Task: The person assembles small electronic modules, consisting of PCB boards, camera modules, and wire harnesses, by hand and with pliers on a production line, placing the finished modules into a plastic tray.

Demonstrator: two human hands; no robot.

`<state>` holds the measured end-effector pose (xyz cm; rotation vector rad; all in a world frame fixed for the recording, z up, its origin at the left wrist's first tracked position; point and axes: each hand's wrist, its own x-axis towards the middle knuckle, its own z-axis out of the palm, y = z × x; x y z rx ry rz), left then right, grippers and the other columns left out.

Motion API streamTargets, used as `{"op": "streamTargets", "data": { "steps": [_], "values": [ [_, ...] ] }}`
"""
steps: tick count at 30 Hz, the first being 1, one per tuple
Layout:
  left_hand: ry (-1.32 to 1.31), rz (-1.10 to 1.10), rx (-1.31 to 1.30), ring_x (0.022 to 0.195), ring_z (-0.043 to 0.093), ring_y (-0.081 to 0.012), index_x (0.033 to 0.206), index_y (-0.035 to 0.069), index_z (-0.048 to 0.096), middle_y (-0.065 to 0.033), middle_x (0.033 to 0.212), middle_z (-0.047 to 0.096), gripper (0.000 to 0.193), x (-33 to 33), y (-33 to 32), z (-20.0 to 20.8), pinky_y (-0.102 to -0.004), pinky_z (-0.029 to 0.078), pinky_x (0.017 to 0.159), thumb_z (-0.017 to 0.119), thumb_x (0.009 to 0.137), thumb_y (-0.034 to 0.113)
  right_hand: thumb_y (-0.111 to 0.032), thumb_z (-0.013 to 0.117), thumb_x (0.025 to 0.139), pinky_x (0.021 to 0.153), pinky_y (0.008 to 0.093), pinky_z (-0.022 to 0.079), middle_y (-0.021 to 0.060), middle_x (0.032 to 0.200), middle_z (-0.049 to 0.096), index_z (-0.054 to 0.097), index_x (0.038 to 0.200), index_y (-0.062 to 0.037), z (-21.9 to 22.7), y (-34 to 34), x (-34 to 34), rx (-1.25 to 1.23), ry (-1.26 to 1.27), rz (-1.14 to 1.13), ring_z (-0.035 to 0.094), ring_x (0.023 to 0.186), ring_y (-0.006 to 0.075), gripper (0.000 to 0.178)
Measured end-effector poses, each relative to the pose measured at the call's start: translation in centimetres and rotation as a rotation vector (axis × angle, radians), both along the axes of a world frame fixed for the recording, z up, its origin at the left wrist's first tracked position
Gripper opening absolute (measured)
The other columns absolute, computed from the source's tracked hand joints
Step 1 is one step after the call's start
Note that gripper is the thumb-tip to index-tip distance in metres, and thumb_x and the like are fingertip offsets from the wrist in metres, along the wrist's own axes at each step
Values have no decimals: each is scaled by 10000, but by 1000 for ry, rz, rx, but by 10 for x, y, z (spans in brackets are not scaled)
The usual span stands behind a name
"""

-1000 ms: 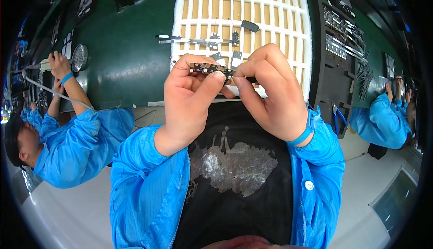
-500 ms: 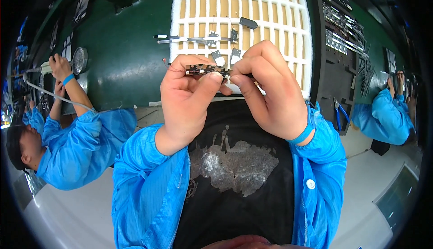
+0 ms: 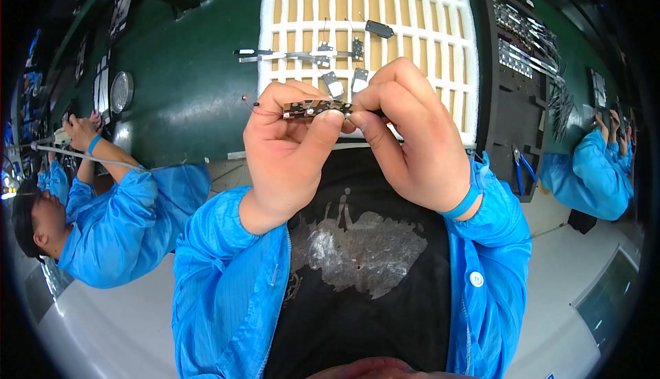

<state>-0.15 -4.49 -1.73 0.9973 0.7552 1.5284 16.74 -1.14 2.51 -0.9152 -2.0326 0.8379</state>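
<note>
A small dark circuit board [image 3: 313, 108] is held level in front of my chest. My left hand [image 3: 283, 162] is closed on it, thumb on its near face and fingers behind. Thin wires with a small dark tip [image 3: 256, 104] stick out past its left end. My right hand [image 3: 421, 149] pinches the board's right end between thumb and index finger; a dark sliver shows there, its kind hidden by the fingers. Just beyond my hands, several small black modules [image 3: 333, 85] and flat cables [image 3: 292, 55] lie on a white foam tray [image 3: 471, 76].
A dark tray [image 3: 505, 111] with metal parts and blue-handled pliers [image 3: 524, 171] is on the right. On the green table [image 3: 185, 76] at left is a round mesh-faced object [image 3: 122, 92]. Co-workers in blue sit at left [image 3: 124, 235] and right [image 3: 584, 176].
My hands stay nearly in place, still gripping the board; the right fingertips have shifted slightly. At left, the co-worker's hands have moved away from the round object.
</note>
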Motion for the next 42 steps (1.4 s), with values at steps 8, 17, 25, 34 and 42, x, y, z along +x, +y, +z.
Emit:
{"op": "streamTargets", "data": {
  "steps": [8,17,25,34,42],
  "values": [
    [-15,17,-69,846,638,-120,985,8,492,-73,939,590,168,1,0,2,-248,539,758,598,901,-93,50,628,858,676,344,472,133,926,487,564,936,-4,-2,-1,2,-59,-26,23,553,792,295,115],
    [-59,-3,-99,864,611,-88,997,12,500,-67,963,608,153,0,1,2,-240,535,769,602,915,-68,17,672,832,700,390,491,149,945,482,546,974,-19,-1,-2,2,-134,-14,33,581,833,350,193],
    [-94,-25,-122,860,651,-137,1015,4,508,-81,966,613,157,1,1,5,-264,554,773,597,914,-75,120,602,846,687,238,546,87,990,502,571,973,7,0,-2,3,-174,-34,22,619,852,168,172],
    [-77,-36,-98,861,663,-159,1032,6,502,-90,968,612,178,-1,1,-1,-286,568,788,595,910,-83,120,592,854,672,250,516,93,970,492,556,949,13,0,-1,5,-119,-70,21,612,824,171,148],
    [-76,-13,-73,872,656,-159,1033,10,487,-96,979,592,195,-1,0,-1,-306,570,797,573,904,-109,90,588,858,659,235,500,79,958,491,562,939,4,-1,-1,3,-151,-27,28,563,814,147,121]
  ]
}}
